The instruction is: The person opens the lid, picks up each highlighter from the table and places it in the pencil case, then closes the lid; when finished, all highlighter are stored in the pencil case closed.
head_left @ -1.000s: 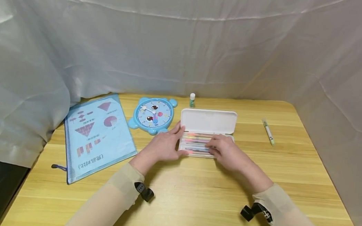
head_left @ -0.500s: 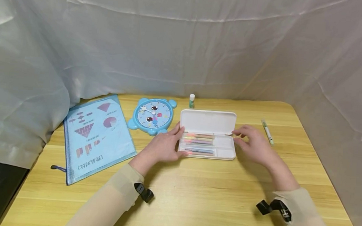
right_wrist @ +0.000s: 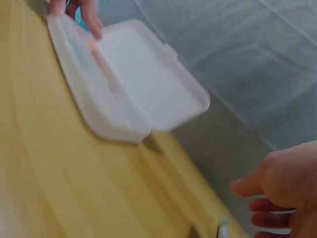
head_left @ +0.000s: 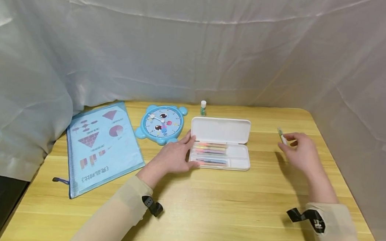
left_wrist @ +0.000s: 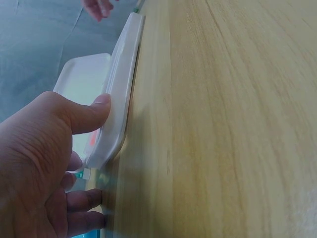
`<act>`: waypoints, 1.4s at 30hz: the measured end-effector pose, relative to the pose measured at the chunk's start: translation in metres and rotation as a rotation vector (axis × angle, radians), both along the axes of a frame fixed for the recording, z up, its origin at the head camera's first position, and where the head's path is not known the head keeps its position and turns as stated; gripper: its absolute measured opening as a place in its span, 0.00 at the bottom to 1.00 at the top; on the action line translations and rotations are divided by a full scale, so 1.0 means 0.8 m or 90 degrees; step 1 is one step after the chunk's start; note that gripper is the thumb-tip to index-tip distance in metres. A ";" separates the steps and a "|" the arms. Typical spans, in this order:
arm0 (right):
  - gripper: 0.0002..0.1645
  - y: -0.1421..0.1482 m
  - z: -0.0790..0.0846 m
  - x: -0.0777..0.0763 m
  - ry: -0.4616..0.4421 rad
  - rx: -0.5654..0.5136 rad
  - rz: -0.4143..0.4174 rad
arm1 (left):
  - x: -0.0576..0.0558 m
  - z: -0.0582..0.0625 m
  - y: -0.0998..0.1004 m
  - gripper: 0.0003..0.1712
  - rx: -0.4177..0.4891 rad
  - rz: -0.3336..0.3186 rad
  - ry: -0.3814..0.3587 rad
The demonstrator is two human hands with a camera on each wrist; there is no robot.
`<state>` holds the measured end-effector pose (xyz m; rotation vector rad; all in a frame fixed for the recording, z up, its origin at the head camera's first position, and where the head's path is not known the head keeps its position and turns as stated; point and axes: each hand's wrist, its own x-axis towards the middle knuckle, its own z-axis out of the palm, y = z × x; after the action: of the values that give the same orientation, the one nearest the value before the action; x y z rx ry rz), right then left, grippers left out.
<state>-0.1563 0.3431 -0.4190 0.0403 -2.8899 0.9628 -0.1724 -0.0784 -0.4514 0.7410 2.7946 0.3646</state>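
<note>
In the head view, my left hand (head_left: pixel 175 154) holds the left end of an open white pencil case (head_left: pixel 240 164). Its thumb (left_wrist: pixel 94 115) lies along the case's front wall, while the other fingers reach past the end. Colored pens (head_left: pixel 211 149) lie in the case's left part; the right part of the tray is bare. My right hand (head_left: pixel 302 153) is to the right of the case, thumb and fingers apart around a white marker pen with green ends (head_left: pixel 282 137). Part of that marker is hidden by the hand; the right wrist view shows its tip (right_wrist: pixel 223 228) beyond the fingers.
A blue cartoon clock (head_left: pixel 163 124) lies left of the case, and a small white-capped green glue stick (head_left: pixel 203 108) stands behind it. A blue zip folder (head_left: pixel 106 150) lies at far left. Grey cloth (head_left: pixel 197 54) hangs behind the wooden table (head_left: pixel 207 217).
My right hand has left the pens in the case and moved right to the marker, which shows no clear movement. My left hand has stayed at the case's left end.
</note>
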 end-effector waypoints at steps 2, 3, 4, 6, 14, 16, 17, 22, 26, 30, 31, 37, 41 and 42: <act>0.28 0.007 -0.009 0.001 -0.009 0.004 -0.029 | 0.000 0.000 0.000 0.61 -0.001 0.000 0.001; 0.28 0.010 -0.015 0.001 -0.009 0.007 -0.039 | 0.000 0.000 0.000 0.61 -0.001 -0.001 0.002; 0.28 0.013 -0.020 0.001 -0.010 0.013 -0.046 | 0.001 0.001 0.000 0.61 0.001 -0.001 0.002; 0.28 0.018 -0.030 0.002 -0.016 0.020 -0.056 | 0.002 0.001 -0.001 0.61 0.008 0.000 0.001; 0.17 0.024 -0.053 0.002 -0.030 0.041 -0.079 | 0.003 0.000 -0.001 0.60 0.020 0.001 -0.002; 0.17 0.025 -0.054 0.001 -0.032 0.038 -0.088 | 0.002 0.000 -0.001 0.61 0.017 0.001 0.000; 0.17 0.025 -0.054 0.000 -0.033 0.038 -0.092 | 0.002 0.000 -0.001 0.61 0.015 0.001 0.001; 0.15 0.025 -0.054 -0.001 -0.023 0.038 -0.105 | 0.002 0.001 -0.001 0.61 0.007 0.001 0.002; 0.13 0.026 -0.055 -0.001 -0.024 0.025 -0.114 | 0.001 0.001 0.000 0.61 0.006 0.002 0.000; 0.13 0.026 -0.052 -0.001 -0.009 0.009 -0.116 | 0.001 0.001 0.000 0.61 0.007 0.003 -0.002; 0.13 0.025 -0.051 0.000 0.000 0.006 -0.116 | 0.001 0.001 0.000 0.61 0.007 0.003 -0.003; 0.15 0.019 -0.033 0.004 0.049 -0.013 -0.101 | 0.001 0.001 -0.001 0.61 0.012 0.004 -0.002; 0.14 0.011 -0.020 0.007 0.086 -0.022 -0.084 | 0.001 0.001 -0.001 0.61 0.006 0.001 0.001; 0.13 0.007 -0.017 0.008 0.100 -0.021 -0.080 | 0.001 0.001 0.000 0.61 0.006 0.000 0.000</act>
<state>-0.1502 0.3491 -0.4325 -0.0639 -2.6979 0.9412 -0.1718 -0.0787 -0.4506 0.7422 2.7958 0.3770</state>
